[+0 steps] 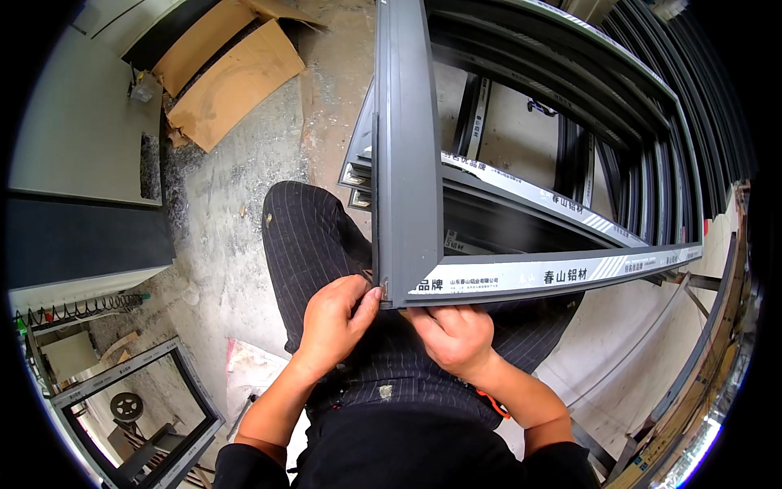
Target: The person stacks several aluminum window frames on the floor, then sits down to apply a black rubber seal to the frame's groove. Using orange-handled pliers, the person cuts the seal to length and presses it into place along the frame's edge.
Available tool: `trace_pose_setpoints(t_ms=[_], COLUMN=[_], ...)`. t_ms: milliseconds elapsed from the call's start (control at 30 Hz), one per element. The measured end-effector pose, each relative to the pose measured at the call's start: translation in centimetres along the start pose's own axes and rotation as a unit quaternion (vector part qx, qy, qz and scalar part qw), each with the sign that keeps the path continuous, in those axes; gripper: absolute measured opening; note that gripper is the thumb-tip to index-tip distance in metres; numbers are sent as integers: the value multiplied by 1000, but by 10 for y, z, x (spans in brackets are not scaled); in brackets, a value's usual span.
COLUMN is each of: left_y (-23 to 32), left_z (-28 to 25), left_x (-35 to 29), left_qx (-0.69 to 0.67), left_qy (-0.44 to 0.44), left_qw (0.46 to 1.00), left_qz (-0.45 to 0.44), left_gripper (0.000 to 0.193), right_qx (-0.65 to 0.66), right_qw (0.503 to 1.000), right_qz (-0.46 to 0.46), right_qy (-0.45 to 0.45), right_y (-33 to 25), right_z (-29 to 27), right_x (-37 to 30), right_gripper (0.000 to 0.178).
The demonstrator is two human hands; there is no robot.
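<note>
A grey metal window frame (411, 163), with white printed protective film on its lower bar, lies before me above my lap. Against its near left corner is my left hand (336, 322), fingers curled and thumb pressed to the frame's edge. Whatever sits between thumb and fingers is too small or hidden to name. A dark strip (375, 196) runs along the frame's outer left side. My right hand (456, 338) is closed at the lower bar, just right of that corner, its fingertips hidden beneath the frame.
Several similar frames (652, 187) stack beneath and behind, with dark profiles (684, 98) at far right. Flattened cardboard (236, 85) lies on the debris-strewn floor (216, 212) at upper left. Another frame (199, 436) stands lower left, below a dark-edged cabinet (90, 236).
</note>
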State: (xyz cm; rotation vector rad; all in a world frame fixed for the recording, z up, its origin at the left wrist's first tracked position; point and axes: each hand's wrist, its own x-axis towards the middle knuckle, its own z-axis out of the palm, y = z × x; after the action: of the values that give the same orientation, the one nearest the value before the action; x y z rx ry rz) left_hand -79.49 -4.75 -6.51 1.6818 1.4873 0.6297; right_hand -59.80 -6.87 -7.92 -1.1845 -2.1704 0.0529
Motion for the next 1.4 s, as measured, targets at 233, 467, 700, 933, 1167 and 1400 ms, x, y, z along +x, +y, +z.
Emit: trace_pose_setpoints(t_ms=[233, 467, 700, 933, 1167, 1400], left_y=[-8, -12, -13, -6, -4, -2], left_z=[3, 14, 23, 30, 34, 47], left_x=[-6, -15, -21, -24, -27, -26], left_qx=[-83, -375, -447, -439, -459, -526], left_qy=[-23, -133, -104, -74, -58, -44], left_qw=[995, 895, 860, 865, 851, 813], left_qz=[-50, -203, -222, -231, -247, -247], left_gripper=[24, 29, 24, 26, 27, 23], right_qx=[-14, -1, -3, -5, -4, -37], right_qw=[1000, 999, 998, 999, 1000, 998], right_qz=[1, 18, 18, 24, -2, 20], right_qy=[-24, -50, -60, -33, -13, -42], right_y=[0, -1, -1, -4, -4, -2], right_z=[-4, -9, -11, -10, -10, -19], right_x=[-1, 2, -1, -1, -5, -10], right_gripper=[25, 20, 27, 28, 31, 31])
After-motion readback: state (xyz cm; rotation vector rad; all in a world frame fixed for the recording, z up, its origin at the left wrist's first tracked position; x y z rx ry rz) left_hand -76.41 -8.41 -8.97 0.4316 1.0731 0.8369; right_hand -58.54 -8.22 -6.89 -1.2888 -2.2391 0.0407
